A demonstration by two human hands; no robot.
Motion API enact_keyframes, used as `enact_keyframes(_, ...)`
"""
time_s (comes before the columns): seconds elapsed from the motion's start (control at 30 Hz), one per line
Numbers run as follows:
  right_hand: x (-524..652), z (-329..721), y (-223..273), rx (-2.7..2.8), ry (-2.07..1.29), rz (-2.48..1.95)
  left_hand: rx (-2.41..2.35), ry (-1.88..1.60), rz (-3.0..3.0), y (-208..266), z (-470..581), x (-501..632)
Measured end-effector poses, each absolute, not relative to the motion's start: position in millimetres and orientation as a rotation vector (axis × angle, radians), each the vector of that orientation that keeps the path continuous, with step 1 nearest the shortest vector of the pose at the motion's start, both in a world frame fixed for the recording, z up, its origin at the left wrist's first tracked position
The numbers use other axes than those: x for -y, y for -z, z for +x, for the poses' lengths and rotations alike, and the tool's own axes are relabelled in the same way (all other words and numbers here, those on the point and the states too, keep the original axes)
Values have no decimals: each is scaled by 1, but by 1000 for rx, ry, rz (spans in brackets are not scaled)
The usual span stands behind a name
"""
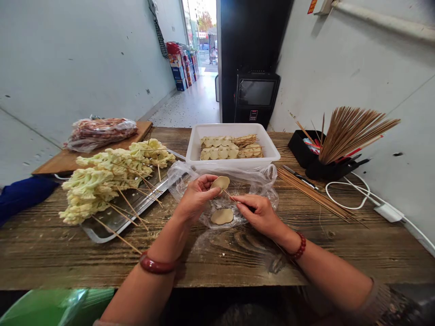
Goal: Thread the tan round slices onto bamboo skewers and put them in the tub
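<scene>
My left hand (pixel 203 194) is closed on a thin, flat, beige round slice (pixel 220 182), pinched between thumb and fingers. A thin wooden skewer (pixel 230 195) runs from that slice to my right hand (pixel 260 215), whose fingers are closed around it. How far the skewer goes into the slice is hidden. Below my hands another beige slice (pixel 222 216) lies on a clear plastic bag (pixel 246 183). Just beyond, a white plastic tub (pixel 234 163) holds several skewers threaded with similar slices (pixel 219 152).
Skewered cauliflower (pixel 102 181) fills a metal tray (pixel 102 233) on the left, sticks pointing toward me. Behind it, a bagged reddish bundle (pixel 102 132) rests on a wooden board (pixel 50 165). At right are loose skewers (pixel 309 194), a black holder (pixel 312 170) and a white cable (pixel 362 206).
</scene>
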State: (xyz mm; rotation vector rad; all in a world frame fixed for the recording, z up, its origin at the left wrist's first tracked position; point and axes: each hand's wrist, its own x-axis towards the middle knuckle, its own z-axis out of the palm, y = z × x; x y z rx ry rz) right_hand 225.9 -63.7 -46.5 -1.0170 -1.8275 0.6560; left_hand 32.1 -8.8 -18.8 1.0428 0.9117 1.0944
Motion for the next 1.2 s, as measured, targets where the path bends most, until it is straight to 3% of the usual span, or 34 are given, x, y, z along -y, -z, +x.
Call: enact_keyframes(1.2, 62, 228, 44, 1829, -638, -1084, -917, -1090, 1048, 18, 33, 11)
